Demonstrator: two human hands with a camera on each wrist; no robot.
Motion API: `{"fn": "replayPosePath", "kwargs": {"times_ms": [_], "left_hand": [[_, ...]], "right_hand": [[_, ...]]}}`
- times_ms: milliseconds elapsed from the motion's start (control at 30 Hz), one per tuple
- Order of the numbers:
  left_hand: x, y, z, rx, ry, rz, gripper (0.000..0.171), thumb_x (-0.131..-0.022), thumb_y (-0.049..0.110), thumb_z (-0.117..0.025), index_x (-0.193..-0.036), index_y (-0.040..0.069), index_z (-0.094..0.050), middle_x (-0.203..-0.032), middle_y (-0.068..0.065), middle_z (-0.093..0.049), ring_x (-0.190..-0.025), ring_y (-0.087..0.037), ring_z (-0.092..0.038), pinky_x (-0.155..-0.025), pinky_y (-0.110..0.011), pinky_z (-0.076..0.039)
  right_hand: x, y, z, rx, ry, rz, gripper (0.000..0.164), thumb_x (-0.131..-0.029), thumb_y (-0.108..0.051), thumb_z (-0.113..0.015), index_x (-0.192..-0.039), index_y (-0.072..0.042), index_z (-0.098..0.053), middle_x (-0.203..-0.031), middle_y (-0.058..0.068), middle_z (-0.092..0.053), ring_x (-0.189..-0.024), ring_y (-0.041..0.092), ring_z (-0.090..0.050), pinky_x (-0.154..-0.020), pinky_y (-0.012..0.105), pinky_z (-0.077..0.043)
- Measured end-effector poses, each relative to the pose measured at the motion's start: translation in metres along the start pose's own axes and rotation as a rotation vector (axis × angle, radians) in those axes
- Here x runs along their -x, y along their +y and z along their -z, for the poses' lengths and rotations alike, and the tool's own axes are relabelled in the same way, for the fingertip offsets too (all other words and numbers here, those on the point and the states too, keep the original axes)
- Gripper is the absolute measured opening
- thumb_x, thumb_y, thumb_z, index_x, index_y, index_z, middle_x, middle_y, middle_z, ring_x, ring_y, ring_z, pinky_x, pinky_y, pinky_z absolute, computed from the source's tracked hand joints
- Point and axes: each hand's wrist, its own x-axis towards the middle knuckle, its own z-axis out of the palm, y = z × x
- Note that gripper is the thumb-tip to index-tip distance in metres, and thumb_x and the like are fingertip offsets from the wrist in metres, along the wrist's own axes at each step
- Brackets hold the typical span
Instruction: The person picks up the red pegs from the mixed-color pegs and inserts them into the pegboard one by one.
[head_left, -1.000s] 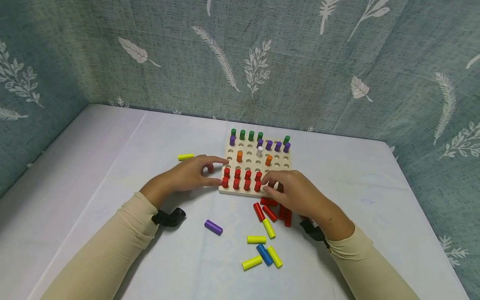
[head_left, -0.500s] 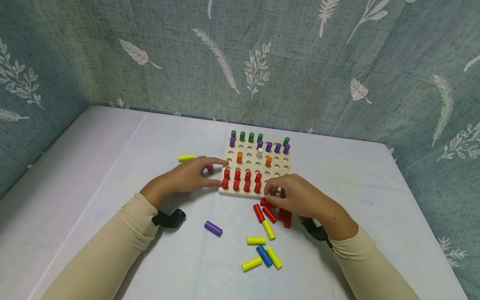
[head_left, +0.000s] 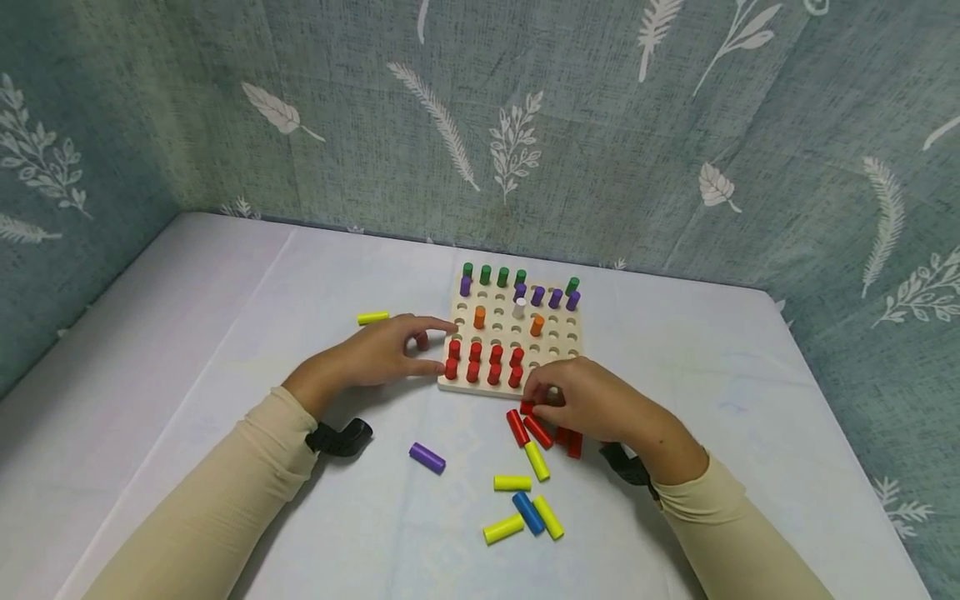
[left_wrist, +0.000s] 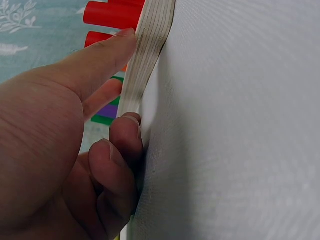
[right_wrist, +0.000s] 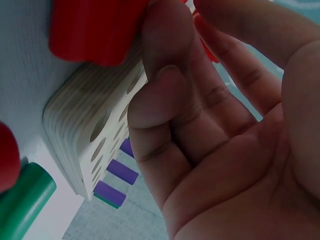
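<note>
A square wooden pegboard (head_left: 551,354) lies on the white cloth, with several red, orange, purple, green and white pegs upright in its holes. My left hand (head_left: 382,350) rests at its left edge. The thumb and index finger are extended and touch the board's side by the front red pegs (left_wrist: 112,15); the other fingers bend beneath. At the board's front right, my right hand (head_left: 588,400) is low over a loose red peg (head_left: 527,407), fingers bent, hiding most of it. In the right wrist view red pegs (right_wrist: 95,30) are behind the fingertips; a pinch cannot be made out.
More loose red pegs (head_left: 537,431) lie in front of the board, with yellow pegs (head_left: 512,482) and a blue peg (head_left: 528,512) nearer. One purple peg (head_left: 427,457) lies left of these. A yellow peg (head_left: 372,317) is beyond my left hand. A patterned curtain (head_left: 480,125) hangs behind.
My right hand has moved from beside the front-row red pegs down toward me, over the loose red peg at the board's edge. My left hand stays at the board.
</note>
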Motion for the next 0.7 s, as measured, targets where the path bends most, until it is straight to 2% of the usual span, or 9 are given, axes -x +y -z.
{"fn": "replayPosePath", "kwargs": {"times_ms": [233,433,700], "left_hand": [[0.000,-0.001,0.000,0.001,-0.007,0.009,0.066,-0.085,0.037,-0.080,-0.145,0.030,-0.053,-0.113,-0.002,-0.063,-0.102,-0.020,-0.053,-0.085,-0.037,-0.046],[0.001,0.000,0.001,0.002,-0.009,0.022,0.068,-0.084,0.037,-0.080,-0.145,0.032,-0.052,-0.113,-0.002,-0.063,-0.103,-0.021,-0.053,-0.086,-0.038,-0.047],[0.000,-0.003,0.001,0.018,-0.004,-0.014,0.068,-0.084,0.036,-0.081,-0.145,0.031,-0.053,-0.112,-0.002,-0.063,-0.101,-0.020,-0.054,-0.082,-0.035,-0.046]], "right_hand": [[0.000,-0.004,-0.002,0.026,-0.021,-0.014,0.015,-0.088,-0.015,-0.077,-0.102,-0.019,-0.073,-0.093,-0.008,-0.069,-0.086,0.008,-0.060,-0.081,0.027,-0.056],[-0.003,-0.008,-0.006,0.067,-0.042,-0.059,0.020,-0.087,-0.017,-0.078,-0.106,-0.019,-0.073,-0.091,-0.009,-0.068,-0.085,0.008,-0.059,-0.081,0.027,-0.056],[-0.002,-0.012,-0.007,0.118,-0.047,-0.072,0.025,-0.086,-0.020,-0.079,-0.110,-0.020,-0.074,-0.097,-0.008,-0.070,-0.087,0.009,-0.057,-0.082,0.028,-0.054]]}}
